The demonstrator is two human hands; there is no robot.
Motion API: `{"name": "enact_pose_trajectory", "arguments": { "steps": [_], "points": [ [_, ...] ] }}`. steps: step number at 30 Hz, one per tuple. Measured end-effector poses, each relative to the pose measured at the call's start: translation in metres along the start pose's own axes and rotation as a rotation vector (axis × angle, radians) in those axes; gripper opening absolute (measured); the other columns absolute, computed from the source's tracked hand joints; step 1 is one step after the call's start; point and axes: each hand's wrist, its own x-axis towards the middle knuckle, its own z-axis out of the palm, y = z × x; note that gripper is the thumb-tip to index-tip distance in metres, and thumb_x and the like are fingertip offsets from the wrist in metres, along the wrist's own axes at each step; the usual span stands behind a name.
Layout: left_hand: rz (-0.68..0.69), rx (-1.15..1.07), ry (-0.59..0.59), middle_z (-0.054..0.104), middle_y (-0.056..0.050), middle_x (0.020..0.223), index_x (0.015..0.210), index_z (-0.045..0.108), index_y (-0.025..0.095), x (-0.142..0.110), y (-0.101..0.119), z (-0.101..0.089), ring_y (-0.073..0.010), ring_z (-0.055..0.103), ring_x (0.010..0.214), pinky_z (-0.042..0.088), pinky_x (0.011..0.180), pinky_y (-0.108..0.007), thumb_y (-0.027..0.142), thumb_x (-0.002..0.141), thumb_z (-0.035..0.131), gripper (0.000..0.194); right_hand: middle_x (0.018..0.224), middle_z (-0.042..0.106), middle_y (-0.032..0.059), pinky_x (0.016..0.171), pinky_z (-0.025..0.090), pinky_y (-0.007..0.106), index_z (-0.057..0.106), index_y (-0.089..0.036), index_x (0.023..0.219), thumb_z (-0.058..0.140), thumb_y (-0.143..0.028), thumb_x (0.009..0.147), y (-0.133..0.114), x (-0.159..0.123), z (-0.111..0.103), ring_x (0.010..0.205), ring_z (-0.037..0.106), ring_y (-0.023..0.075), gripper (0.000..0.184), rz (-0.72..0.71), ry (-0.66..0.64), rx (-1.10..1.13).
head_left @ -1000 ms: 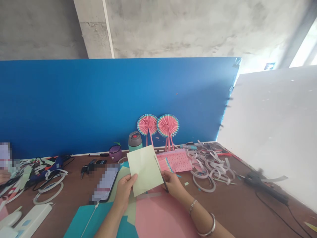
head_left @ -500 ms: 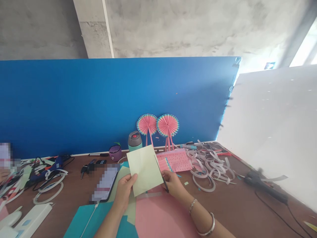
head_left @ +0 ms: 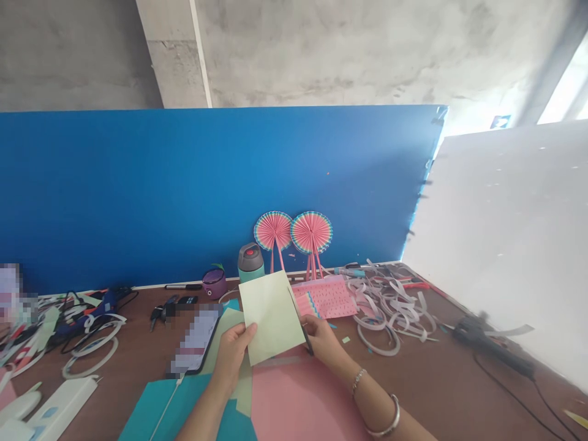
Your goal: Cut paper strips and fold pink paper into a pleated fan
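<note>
A pale green sheet of paper (head_left: 272,315) is held up in front of me, tilted slightly. My left hand (head_left: 234,352) pinches its lower left edge, thumb on the front. My right hand (head_left: 319,338) is closed round the dark handle of a pair of scissors (head_left: 309,345). Their thin blade lies along the sheet's right edge. Whether it bites into the paper I cannot tell. Below the hands lie a pink sheet (head_left: 303,398) and teal paper (head_left: 184,398), with more pale green paper (head_left: 244,392) between.
Two pink paper fans (head_left: 311,233) stand by the blue partition (head_left: 184,196), near a grey-lidded bottle (head_left: 250,260) and a purple pot (head_left: 214,283). A phone (head_left: 197,337) lies left. Curled white strips (head_left: 390,306) and a glue gun (head_left: 491,346) are right, a power strip (head_left: 64,407) front left.
The pale green sheet has shifted slightly right and down, and both hands have moved a little with it. The hold on the sheet and on the scissors looks the same.
</note>
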Motion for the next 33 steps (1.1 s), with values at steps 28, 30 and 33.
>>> {"name": "enact_pose_trajectory", "arguments": {
  "steps": [28,30,33],
  "points": [
    [-0.007,-0.01,-0.027,0.076,-0.009,0.082,0.085,0.073,0.014,0.0007,-0.0024,-0.0008,-0.0299,0.069,0.079,0.053,0.07,-0.037,0.05,0.065,0.074,0.041,0.048,0.051,-0.0065,0.041,0.029,0.021,0.06,-0.019,0.078,0.057,-0.029,0.061,0.0019,0.0011,-0.0018,0.038,0.041,0.0082,0.02,0.028,-0.007,0.039],
    [-0.009,-0.006,-0.024,0.076,-0.009,0.082,0.084,0.073,0.014,0.0006,-0.0024,-0.001,-0.0302,0.069,0.079,0.053,0.07,-0.037,0.05,0.064,0.074,0.042,0.047,0.051,-0.0064,0.041,0.028,0.021,0.06,-0.018,0.078,0.058,-0.03,0.061,0.0014,0.001,-0.0019,0.038,0.041,0.0081,0.021,0.029,-0.005,0.03],
    [-0.011,0.011,-0.017,0.076,-0.009,0.08,0.082,0.073,0.014,-0.0001,-0.0014,0.0001,-0.0302,0.069,0.079,0.052,0.07,-0.037,0.05,0.063,0.074,0.041,0.052,0.055,-0.0048,0.041,0.027,0.02,0.06,-0.018,0.076,0.059,-0.031,0.061,-0.0002,0.0008,-0.0018,0.039,0.039,0.007,0.019,0.008,0.01,0.046]
  ]
}}
